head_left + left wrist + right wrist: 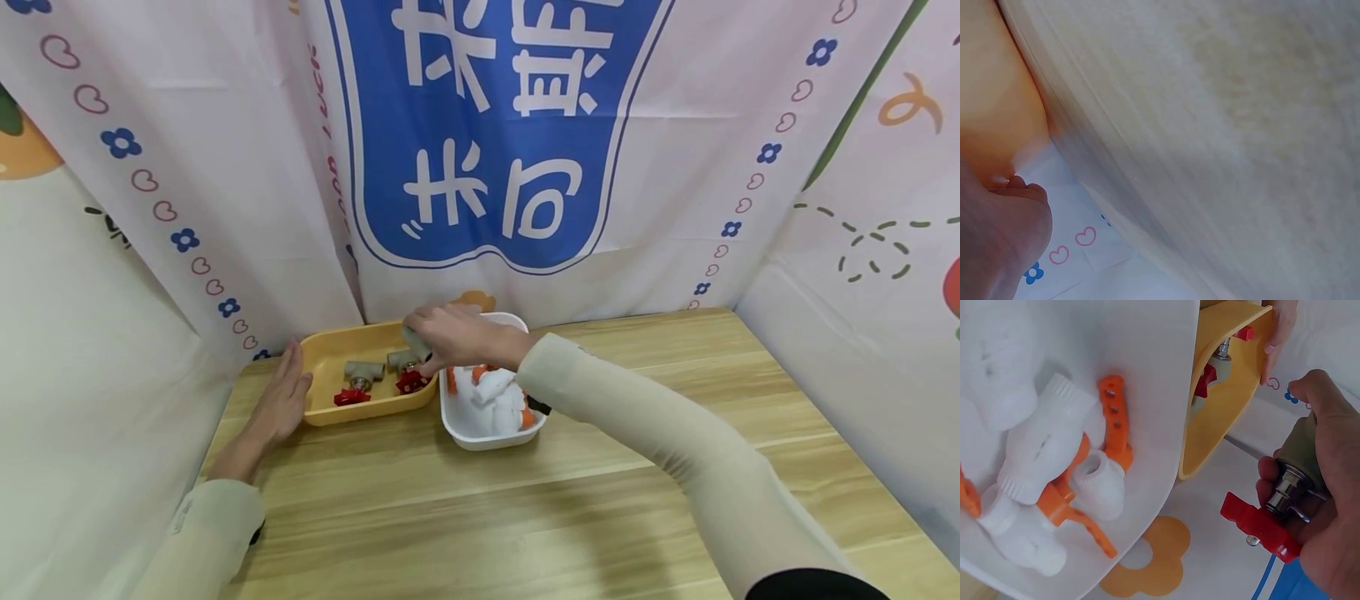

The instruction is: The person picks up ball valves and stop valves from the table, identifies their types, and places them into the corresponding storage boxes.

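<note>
My right hand [459,335] grips a grey valve with a red handle [1261,526], held over the gap between the two containers. The valve's grey body lies across the palm, with the red handle sticking out past the fingers in the right wrist view. Inside the yellow tray [322,417] lie two more grey valves with red handles, one on the left [363,372] and one on the right [410,381], partly behind my right hand. My left hand [279,402] rests with straight fingers against the tray's left end.
Right beside the tray stands a white basin [480,442] with several white plastic valves [1047,440] with orange handles piled inside. Both containers sit at the back of the wooden table [600,500], close to a printed cloth [637,275] hanging behind.
</note>
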`<state>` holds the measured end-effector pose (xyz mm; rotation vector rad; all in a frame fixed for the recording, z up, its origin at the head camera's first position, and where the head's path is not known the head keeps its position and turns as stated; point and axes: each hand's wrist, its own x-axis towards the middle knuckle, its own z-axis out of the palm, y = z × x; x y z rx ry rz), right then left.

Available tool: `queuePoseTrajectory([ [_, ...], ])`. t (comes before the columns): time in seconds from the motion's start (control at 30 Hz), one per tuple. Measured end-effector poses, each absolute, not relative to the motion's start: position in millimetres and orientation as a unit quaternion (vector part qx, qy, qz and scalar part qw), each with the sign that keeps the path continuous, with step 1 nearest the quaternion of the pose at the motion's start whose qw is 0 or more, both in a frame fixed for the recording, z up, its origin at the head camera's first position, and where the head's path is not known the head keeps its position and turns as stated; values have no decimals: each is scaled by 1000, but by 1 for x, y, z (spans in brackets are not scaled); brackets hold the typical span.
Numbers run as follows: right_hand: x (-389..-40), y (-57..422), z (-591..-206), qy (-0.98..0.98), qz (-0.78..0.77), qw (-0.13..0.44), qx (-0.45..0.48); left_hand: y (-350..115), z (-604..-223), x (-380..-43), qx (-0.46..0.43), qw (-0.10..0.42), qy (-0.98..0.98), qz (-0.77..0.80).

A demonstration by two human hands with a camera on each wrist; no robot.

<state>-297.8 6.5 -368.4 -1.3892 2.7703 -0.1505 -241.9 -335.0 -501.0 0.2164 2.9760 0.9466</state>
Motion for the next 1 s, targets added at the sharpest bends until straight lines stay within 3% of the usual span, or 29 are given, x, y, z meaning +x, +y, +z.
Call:
queuePoseTrajectory([
  [0.37,-304,-19,-378,886,-54,21,-459,-332,-501,-241,66,9,950,305],
  [1.0,-321,-60,-404,886,-79,77,-450,-333,-498,-243,70,16,951,301],
])
